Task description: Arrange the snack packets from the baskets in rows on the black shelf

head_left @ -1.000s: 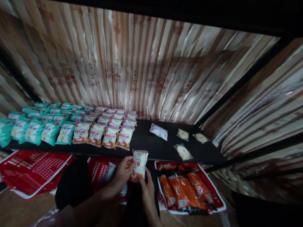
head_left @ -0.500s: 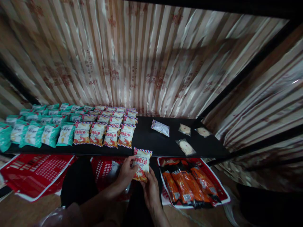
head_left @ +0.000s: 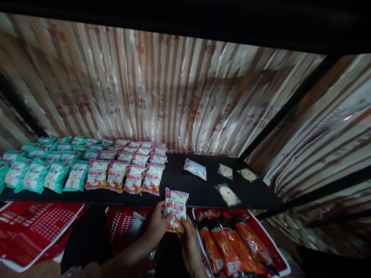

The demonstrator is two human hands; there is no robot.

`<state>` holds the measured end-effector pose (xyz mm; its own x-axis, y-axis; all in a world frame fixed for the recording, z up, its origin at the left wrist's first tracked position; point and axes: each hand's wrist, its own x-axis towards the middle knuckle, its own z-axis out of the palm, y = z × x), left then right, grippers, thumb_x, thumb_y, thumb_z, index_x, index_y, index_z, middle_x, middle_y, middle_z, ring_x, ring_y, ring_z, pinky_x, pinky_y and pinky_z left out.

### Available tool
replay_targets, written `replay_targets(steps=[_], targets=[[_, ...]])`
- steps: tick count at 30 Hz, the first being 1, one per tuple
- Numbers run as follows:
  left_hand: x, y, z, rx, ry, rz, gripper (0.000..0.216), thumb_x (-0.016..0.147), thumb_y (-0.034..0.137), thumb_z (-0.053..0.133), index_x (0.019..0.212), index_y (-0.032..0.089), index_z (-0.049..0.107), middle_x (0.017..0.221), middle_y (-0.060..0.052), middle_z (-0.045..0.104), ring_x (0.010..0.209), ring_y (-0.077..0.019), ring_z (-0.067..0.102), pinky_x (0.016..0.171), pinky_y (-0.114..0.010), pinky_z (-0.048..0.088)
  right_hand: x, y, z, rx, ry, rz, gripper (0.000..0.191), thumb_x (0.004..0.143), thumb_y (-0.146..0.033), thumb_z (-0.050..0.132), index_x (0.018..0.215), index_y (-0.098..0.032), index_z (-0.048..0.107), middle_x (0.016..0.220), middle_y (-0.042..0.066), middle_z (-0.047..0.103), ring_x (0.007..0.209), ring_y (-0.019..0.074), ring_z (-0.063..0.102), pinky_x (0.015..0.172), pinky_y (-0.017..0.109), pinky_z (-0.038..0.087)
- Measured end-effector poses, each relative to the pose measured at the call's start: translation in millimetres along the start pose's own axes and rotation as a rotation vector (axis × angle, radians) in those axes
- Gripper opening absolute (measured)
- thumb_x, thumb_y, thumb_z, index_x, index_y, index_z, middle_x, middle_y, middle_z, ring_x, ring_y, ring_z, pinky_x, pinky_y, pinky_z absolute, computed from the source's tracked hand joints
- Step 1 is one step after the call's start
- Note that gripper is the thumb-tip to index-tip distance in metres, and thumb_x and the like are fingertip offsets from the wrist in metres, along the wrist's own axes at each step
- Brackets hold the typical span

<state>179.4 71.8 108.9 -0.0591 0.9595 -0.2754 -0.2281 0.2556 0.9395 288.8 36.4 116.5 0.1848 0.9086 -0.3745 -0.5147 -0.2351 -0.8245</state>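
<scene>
Between my two hands is a small snack bag with a striped top edge, white above and orange-red below. My left hand grips its left side, thumb across the front. Along the lower right side, my right hand is closed on the same bag. It is held upright just in front of the black shelf's front edge. Matching snack bags stand in rows on the shelf, left of the held one. A single silvery packet lies flat on the shelf beyond it.
Teal snack bags fill the shelf's left end. Several clear-wrapped round flat items lie at the right. Below are red baskets, one holding orange packages. A striped curtain hangs behind, with dark frame bars at both sides.
The view has tilted up, so the shelf and baskets sit lower in the picture. My left fingers have shifted on the snack bag, which both hands still hold.
</scene>
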Motion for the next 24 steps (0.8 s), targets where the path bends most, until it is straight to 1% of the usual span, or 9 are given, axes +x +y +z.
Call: replay_targets(steps=[4, 7, 12, 14, 17, 21, 24], targets=[[9.3, 6.7, 7.3, 0.096, 0.014, 0.016, 0.046, 0.065, 0.022, 0.070, 0.108, 0.016, 0.054, 0.096, -0.007, 0.067, 0.085, -0.0205, 0.066, 0.077, -0.030, 0.051, 10.5, -11.8, 1.1, -0.109, -0.089, -0.016, 0.051, 0.068, -0.045, 0.072, 0.110, -0.018, 0.061, 0.098, 0.007, 0.071, 0.096, 0.0252, 0.064, 0.082, 0.037, 0.050], [18.5, 9.0, 14.1, 0.151, 0.047, 0.022, 0.047, 0.066, 0.019, 0.068, 0.110, 0.015, 0.053, 0.099, -0.008, 0.066, 0.087, -0.0205, 0.065, 0.078, -0.031, 0.051, 24.7, -20.6, -0.2, -0.133, -0.156, -0.003, 0.051, 0.069, -0.045, 0.071, 0.111, -0.018, 0.060, 0.097, 0.006, 0.072, 0.093, 0.0241, 0.065, 0.082, 0.037, 0.050], [36.2, 12.4, 25.7, 0.141, 0.048, 0.035, 0.045, 0.073, 0.019, 0.065, 0.115, 0.018, 0.051, 0.106, -0.008, 0.064, 0.092, -0.0194, 0.064, 0.082, -0.029, 0.050, 52.2, -39.1, 2.9, -0.177, -0.159, -0.011, 0.046, 0.063, -0.044, 0.076, 0.098, -0.017, 0.065, 0.086, 0.005, 0.073, 0.085, 0.0242, 0.067, 0.076, 0.036, 0.051], [44.0, 14.0, 28.8, 0.139, 0.060, 0.044, 0.043, 0.075, 0.020, 0.062, 0.117, 0.019, 0.050, 0.107, -0.008, 0.064, 0.094, -0.0192, 0.063, 0.084, -0.030, 0.050, 62.4, -47.1, 6.1, -0.176, -0.193, 0.003, 0.047, 0.060, -0.042, 0.078, 0.098, -0.017, 0.066, 0.083, 0.005, 0.073, 0.083, 0.0245, 0.067, 0.073, 0.036, 0.052], [56.4, 15.6, 32.3, 0.141, 0.090, 0.048, 0.041, 0.078, 0.021, 0.060, 0.118, 0.018, 0.050, 0.109, -0.008, 0.063, 0.096, -0.0194, 0.063, 0.087, -0.031, 0.049, 78.0, -58.2, 9.5, -0.175, -0.255, 0.066, 0.047, 0.056, -0.037, 0.081, 0.096, -0.017, 0.066, 0.079, 0.004, 0.073, 0.077, 0.0242, 0.068, 0.069, 0.035, 0.052], [74.0, 16.9, 38.1, 0.173, 0.117, 0.066, 0.041, 0.079, 0.022, 0.058, 0.119, 0.017, 0.048, 0.110, -0.010, 0.063, 0.096, -0.0199, 0.063, 0.089, -0.033, 0.048, 102.3, -70.7, 11.1, -0.213, -0.304, 0.119, 0.042, 0.055, -0.034, 0.082, 0.091, -0.017, 0.067, 0.074, 0.004, 0.073, 0.070, 0.0227, 0.068, 0.065, 0.034, 0.052], [88.3, 18.0, 43.2, 0.221, 0.122, 0.085, 0.042, 0.082, 0.020, 0.054, 0.122, 0.014, 0.045, 0.111, -0.013, 0.062, 0.097, -0.0202, 0.063, 0.089, -0.034, 0.047, 123.0, -78.5, 12.5, -0.255, -0.331, 0.082, 0.036, 0.056, -0.034, 0.081, 0.084, -0.016, 0.068, 0.073, 0.002, 0.073, 0.065, 0.0191, 0.067, 0.066, 0.032, 0.052]])
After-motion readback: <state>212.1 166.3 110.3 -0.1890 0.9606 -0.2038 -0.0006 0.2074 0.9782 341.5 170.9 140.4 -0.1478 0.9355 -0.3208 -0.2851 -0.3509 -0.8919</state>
